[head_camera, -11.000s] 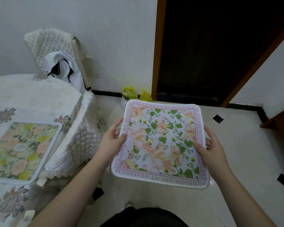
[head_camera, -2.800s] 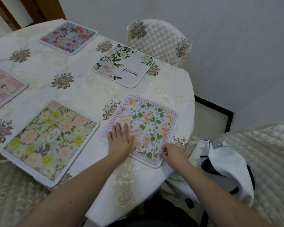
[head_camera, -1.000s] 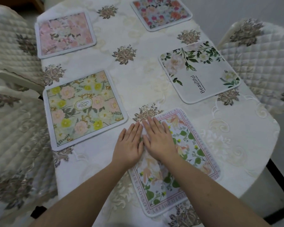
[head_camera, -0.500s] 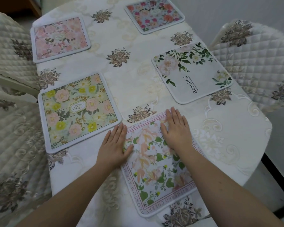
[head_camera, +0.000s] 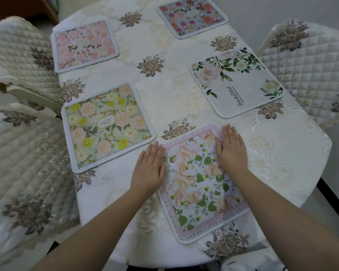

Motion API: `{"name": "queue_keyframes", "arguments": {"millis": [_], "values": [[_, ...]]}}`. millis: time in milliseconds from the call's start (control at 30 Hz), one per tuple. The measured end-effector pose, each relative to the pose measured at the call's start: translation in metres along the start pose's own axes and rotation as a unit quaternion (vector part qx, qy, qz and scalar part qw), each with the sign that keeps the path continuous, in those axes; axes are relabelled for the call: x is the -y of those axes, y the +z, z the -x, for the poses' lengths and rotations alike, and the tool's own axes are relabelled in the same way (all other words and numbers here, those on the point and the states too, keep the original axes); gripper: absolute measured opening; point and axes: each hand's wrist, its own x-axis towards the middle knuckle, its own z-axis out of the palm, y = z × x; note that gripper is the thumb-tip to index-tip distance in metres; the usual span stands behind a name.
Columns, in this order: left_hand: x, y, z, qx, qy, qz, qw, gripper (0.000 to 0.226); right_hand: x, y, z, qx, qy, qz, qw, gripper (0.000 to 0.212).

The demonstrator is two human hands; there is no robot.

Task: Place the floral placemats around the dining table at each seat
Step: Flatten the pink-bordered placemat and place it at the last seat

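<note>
Left hand (head_camera: 150,169): fingers straight and together, palm down; it rests flat at the left edge of the pink-bordered placemat (head_camera: 200,180), partly on the tablecloth (head_camera: 170,90); I judge this pins the edge so the mat does not slide.
Right hand (head_camera: 231,148): fingers extended and flat, gripping nothing; it presses the mat's upper right portion, near its far corner; I judge the purpose is to smooth and square the mat.
Pink-bordered placemat: lies flat in the lower centre of the frame, at the near end of the table; slightly rotated against the table edge; its near corner reaches close to that edge.
Yellow-flowered placemat (head_camera: 106,126): left of centre, just beside my left hand, not touching the mat under my hands.
White placemat with green leaves (head_camera: 237,83): right of centre, in front of the quilted chair (head_camera: 311,71) at the right edge.
Pink placemat (head_camera: 84,45): upper left, in front of another quilted chair (head_camera: 18,53).
Dark-flowered placemat (head_camera: 192,15): top of the frame, right of centre.
Layout rationale: each mat sits near the table's rim facing a seat, so a diner has one directly in front.
Task status, judged: five mats lie on the table; the fifth is down and under final adjustment; whether more seats need mats cannot be told.
</note>
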Motion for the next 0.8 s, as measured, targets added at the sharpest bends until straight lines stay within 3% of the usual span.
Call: {"name": "queue_keyframes", "arguments": {"millis": [167, 267, 800], "values": [[-0.05, 0.015, -0.011, -0.002, 0.034, 0.045, 0.998, 0.058, 0.056, 0.018, 0.049, 0.012, -0.052, -0.035, 0.998, 0.059], [-0.062, 0.023, -0.017, 0.016, 0.052, 0.022, 0.998, 0.058, 0.078, 0.04, 0.067, 0.043, -0.046, 0.022, 0.998, 0.059], [-0.048, 0.027, -0.019, 0.04, 0.087, -0.015, 0.995, 0.06, 0.035, 0.029, 0.097, 0.033, 0.019, 0.012, 0.999, 0.064]]}}
